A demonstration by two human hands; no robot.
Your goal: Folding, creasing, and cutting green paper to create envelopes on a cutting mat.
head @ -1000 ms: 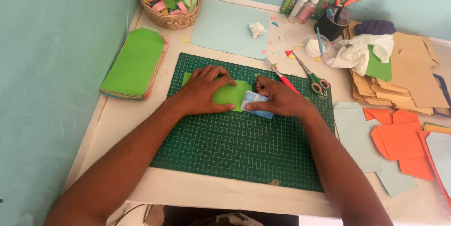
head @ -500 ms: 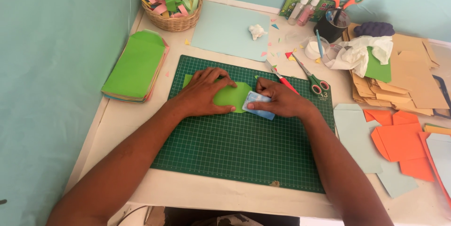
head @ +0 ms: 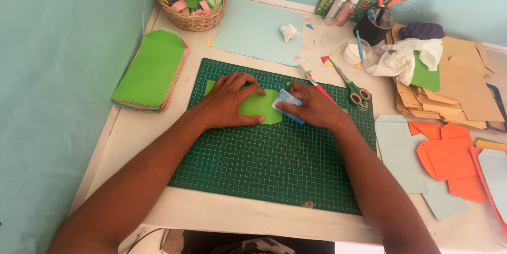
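My mat (head: 274,164) lies mid-desk (head: 232,214). On it, my hands press a paper (head: 259,107). Left of the mat sits a paper stack (head: 150,69); behind it, a basket (head: 194,1); at its right rear corner, scissors (head: 351,85); right of it, envelopes (head: 449,153).

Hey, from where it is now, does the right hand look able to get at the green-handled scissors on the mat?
Probably yes. The right hand presses a small blue card against the green paper; the scissors lie just beyond it with nothing between. It would have to let go of the card first.

White table (head: 132,127) under green cutting mat (head: 264,169).
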